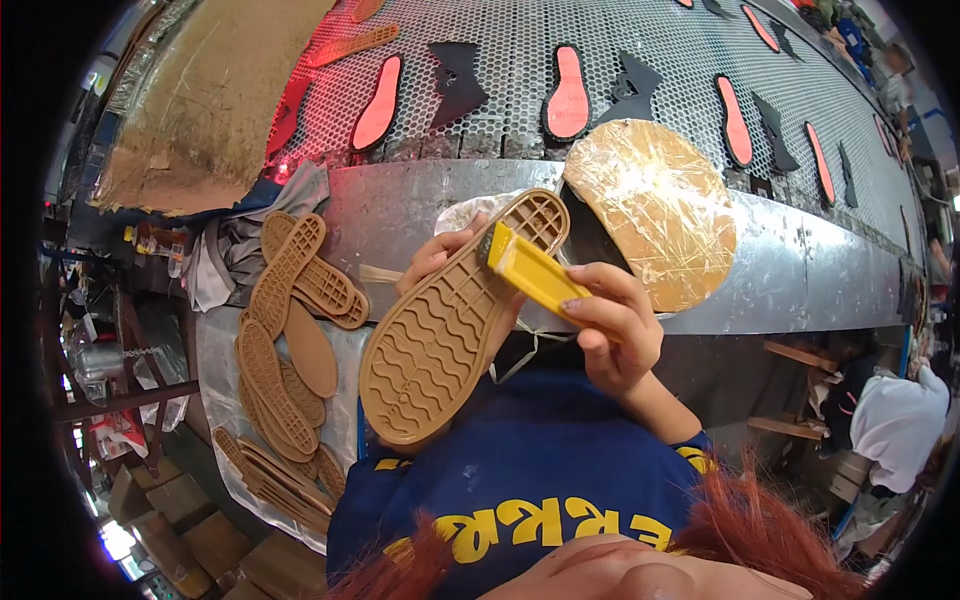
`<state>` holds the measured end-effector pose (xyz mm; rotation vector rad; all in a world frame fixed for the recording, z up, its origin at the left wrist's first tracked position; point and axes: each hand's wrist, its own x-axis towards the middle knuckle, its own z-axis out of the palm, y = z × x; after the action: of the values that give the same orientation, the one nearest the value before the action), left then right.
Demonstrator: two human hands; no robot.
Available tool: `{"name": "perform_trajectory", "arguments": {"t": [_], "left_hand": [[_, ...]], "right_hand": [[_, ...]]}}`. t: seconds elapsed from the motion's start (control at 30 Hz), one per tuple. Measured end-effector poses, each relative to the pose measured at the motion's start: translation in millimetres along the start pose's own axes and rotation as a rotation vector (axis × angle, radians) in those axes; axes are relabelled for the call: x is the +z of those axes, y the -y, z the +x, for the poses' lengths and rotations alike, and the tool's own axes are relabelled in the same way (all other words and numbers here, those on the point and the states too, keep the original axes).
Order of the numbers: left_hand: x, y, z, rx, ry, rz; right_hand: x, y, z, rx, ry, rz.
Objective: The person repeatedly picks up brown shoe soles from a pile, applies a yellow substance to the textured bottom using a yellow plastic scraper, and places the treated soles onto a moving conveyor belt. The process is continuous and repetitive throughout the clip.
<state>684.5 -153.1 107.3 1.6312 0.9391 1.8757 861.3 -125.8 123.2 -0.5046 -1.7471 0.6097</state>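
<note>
In front of my chest, my left hand (438,260) grips a tan rubber shoe sole (430,345) from behind, its wavy and gridded tread facing up. Part of that hand is hidden under the sole. My right hand (618,325) is closed around a flat yellow brush (535,275), fingers on one side and thumb on the other. The brush's dark bristled end lies against or just over the sole's upper part; whether it touches, I cannot tell.
More tan soles (270,385) lie piled on a covered surface at left. A round tape-wrapped board (660,215) rests on the metal ledge (800,275). Beyond, a mesh conveyor (510,40) carries pink insoles (568,95) and black cut pieces (458,85). Another person (900,420) is at far right.
</note>
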Motion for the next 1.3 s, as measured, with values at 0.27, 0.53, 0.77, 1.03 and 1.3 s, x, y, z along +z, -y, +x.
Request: {"name": "perform_trajectory", "arguments": {"t": [0.27, 0.53, 0.77, 1.03, 1.3], "left_hand": [[12.5, 15.0, 10.1, 0.093, -0.099, -0.061], [0.0, -18.3, 28.0, -0.029, 0.213, 0.744], [18.6, 1.3, 10.6, -0.099, -0.121, -0.047], [12.8, -23.0, 18.2, -0.286, 0.173, 0.254], [21.4, -11.2, -0.7, -0.364, -0.016, -0.478]], "right_hand": [[17.8, 20.8, 4.1, -0.111, 0.123, 0.083], [28.8, 43.9, 18.6, -0.27, 0.296, 0.067], [30.0, 53.5, 24.6, -0.344, 0.378, 0.084], [28.9, 61.4, 34.9, -0.339, 0.369, 0.166], [20.8, 63.9, 38.3, -0.348, 0.508, 0.225]]}}
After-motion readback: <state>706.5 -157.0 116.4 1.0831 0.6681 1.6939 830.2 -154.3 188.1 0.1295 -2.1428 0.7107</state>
